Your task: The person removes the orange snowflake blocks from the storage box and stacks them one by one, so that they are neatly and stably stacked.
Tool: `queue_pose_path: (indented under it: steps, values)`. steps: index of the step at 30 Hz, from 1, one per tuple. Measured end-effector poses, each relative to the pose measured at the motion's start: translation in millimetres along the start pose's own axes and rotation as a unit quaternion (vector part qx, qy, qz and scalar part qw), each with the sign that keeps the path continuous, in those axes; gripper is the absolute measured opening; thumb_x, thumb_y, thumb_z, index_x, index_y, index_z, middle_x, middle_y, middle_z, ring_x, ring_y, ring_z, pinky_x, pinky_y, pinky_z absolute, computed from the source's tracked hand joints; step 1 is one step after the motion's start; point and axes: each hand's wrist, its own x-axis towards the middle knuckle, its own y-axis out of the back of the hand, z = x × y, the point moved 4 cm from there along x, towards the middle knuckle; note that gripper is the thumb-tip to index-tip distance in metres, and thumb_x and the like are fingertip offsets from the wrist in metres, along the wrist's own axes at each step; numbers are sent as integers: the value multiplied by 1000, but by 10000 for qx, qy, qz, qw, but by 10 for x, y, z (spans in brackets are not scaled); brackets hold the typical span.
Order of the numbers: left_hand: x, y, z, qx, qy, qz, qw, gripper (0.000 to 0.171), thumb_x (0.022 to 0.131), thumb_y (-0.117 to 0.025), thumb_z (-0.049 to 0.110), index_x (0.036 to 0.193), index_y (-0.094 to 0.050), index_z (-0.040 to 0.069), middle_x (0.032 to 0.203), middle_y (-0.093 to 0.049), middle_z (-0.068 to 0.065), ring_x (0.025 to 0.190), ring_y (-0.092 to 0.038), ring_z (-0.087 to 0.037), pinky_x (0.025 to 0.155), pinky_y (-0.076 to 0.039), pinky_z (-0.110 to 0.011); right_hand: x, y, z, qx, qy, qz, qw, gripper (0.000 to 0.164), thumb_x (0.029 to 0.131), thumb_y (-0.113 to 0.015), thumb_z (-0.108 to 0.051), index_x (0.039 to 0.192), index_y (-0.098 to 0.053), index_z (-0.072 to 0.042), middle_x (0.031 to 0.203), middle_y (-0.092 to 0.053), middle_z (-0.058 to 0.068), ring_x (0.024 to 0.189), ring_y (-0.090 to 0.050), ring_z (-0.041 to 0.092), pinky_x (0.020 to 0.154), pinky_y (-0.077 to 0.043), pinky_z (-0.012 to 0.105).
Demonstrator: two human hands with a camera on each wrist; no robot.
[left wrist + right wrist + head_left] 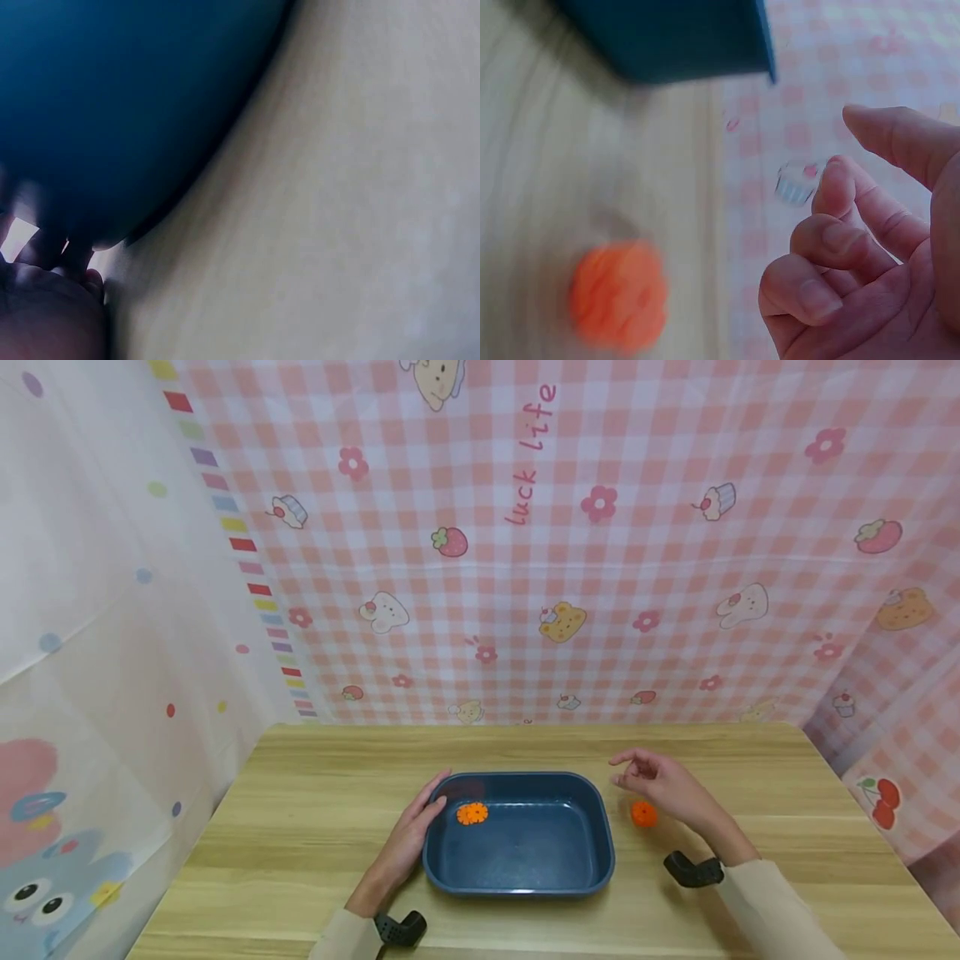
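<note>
A dark blue rectangular basin (517, 852) stands on the wooden table. My left hand (408, 835) holds its left side, thumb at the rim and fingers along the outer wall; the left wrist view shows only part of those fingers (52, 255) by the wall. Inside the basin, at its left, lie orange notched plastic discs (472, 813), overlapping. To the right of the basin my right hand (660, 785) hovers with loosely bent fingers and holds nothing. Below it, on the table, is another orange notched piece (643, 814), blurred in the right wrist view (620, 297).
The wooden table (300, 843) spreads out around the basin. A pink checked cloth (525, 568) hangs behind the table's back edge, and a white patterned cloth (112, 652) hangs at the left. Each wrist wears a black camera mount (693, 870).
</note>
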Motion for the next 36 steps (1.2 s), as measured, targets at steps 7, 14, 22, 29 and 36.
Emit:
queue_pose_path:
  steps: [7, 14, 22, 29, 36]
  values:
    - [5, 4, 4, 62, -33, -34, 10000, 48, 107, -42, 28, 154, -36, 22, 163, -24, -1, 152, -13, -22, 122, -9, -51, 209, -237, -323, 152, 374, -212, 9990, 21, 95, -67, -14, 114, -66, -5, 85, -62, 18, 79, -60, 34, 70, -49, 28]
    - [7, 15, 0, 65, -58, -66, 9999, 50, 107, -42, 30, 155, -34, 20, 164, -23, -3, 152, -13, -25, 122, -8, -52, 377, -544, -590, 205, 643, -616, 9958, 21, 95, -65, -14, 113, -67, -2, 85, -62, 20, 70, -55, 32, 59, -46, 26]
    - [8, 13, -6, 36, -4, -12, 10000, 48, 106, -44, 32, 153, -38, 26, 162, -27, 4, 151, -15, -19, 123, -10, -49, 503, -974, -722, 108, 688, -1387, 9879, 27, 94, -69, -19, 114, -67, -2, 78, -62, 10, 59, -49, 14, 57, -45, 26]
    - [7, 15, -7, 3, -7, -43, 10000, 48, 107, -42, 29, 154, -37, 24, 163, -25, 1, 151, -14, -22, 122, -9, -51, 593, -1250, -752, 28, 562, -2005, 9781, 24, 93, -68, -11, 114, -67, 1, 80, -63, 23, 59, -51, 14, 58, -46, 26]
    - [3, 15, 0, -32, -9, -84, 10000, 48, 107, -43, 28, 154, -37, 22, 163, -24, -1, 152, -13, -24, 122, -6, -54, 650, -1478, -712, -95, 348, -2574, 9656, 30, 91, -68, -8, 121, -65, 0, 83, -69, 21, 58, -53, 17, 57, -48, 28]
